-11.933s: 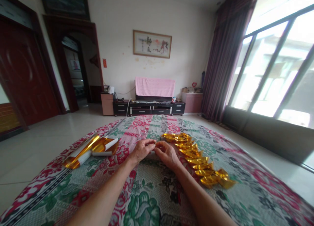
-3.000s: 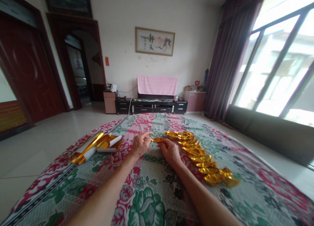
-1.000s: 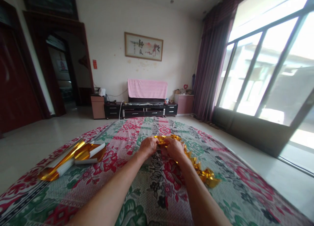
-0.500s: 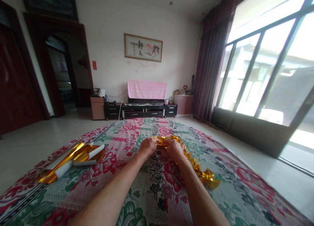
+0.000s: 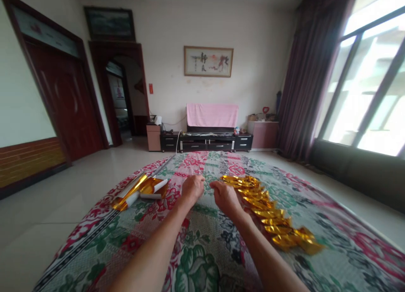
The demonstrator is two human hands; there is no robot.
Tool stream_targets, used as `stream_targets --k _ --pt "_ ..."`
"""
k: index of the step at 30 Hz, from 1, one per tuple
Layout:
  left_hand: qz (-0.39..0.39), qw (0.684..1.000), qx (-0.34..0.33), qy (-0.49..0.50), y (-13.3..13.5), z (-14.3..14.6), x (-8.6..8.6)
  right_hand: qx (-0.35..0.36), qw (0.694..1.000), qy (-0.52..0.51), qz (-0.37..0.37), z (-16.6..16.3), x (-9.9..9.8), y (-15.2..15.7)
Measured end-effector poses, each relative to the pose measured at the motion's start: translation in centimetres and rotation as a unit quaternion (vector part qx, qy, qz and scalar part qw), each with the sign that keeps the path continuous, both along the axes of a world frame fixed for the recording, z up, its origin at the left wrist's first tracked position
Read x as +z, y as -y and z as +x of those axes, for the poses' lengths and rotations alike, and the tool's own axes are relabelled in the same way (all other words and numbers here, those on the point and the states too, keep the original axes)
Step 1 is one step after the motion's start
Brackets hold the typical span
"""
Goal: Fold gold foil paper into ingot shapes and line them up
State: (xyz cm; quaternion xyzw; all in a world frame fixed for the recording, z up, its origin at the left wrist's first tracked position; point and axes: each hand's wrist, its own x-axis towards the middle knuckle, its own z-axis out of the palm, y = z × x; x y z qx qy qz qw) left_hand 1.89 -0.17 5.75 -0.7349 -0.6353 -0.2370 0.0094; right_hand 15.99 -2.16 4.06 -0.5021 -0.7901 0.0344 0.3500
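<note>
My left hand (image 5: 193,189) is just above the middle of the flowered cloth (image 5: 196,260), its fingers curled closed and nothing showing in them. My right hand (image 5: 224,196) is a short gap to its right, fingers drawn together, with no object visible between them. Closest to the right hand is a row of folded gold foil pieces (image 5: 264,204), shaped like ingots. They run from beyond that hand down toward the near right. Sheets of gold foil with white backing (image 5: 133,194) lie partly curled on the cloth, left of my left hand.
The cloth covers a surface with a rounded far edge. Beyond it, a low black cabinet (image 5: 207,143) stands against the wall, with a pink cloth (image 5: 212,114) draped above it. Doors are on the left; a purple curtain (image 5: 311,81) and windows are on the right.
My hands have come off the gold foil piece they were holding at the row's far end; it now lies with the others. The view has turned left, shifting the room rightward.
</note>
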Motion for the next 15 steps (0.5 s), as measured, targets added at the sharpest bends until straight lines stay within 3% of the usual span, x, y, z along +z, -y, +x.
stream_targets --k 4,7,11,15 --pt "0.053 0.992 0.116 -0.024 1.8 -4.8 1.6 0.081 0.996 0.037 -0.019 -2.8 -1.5 1.3" --pt "0.081 0.976 0.202 -0.032 2.7 -8.2 3.0 0.091 0.995 0.036 -0.023 -4.2 -1.8 1.7" --pt "-0.025 0.971 0.237 -0.024 3.1 -11.3 4.1 0.144 0.989 0.024 -0.034 -7.0 -1.6 1.5" --pt "-0.105 0.962 0.25 -0.009 2.6 -12.5 4.0 0.193 0.981 -0.011 -0.025 -10.8 -1.8 2.1"
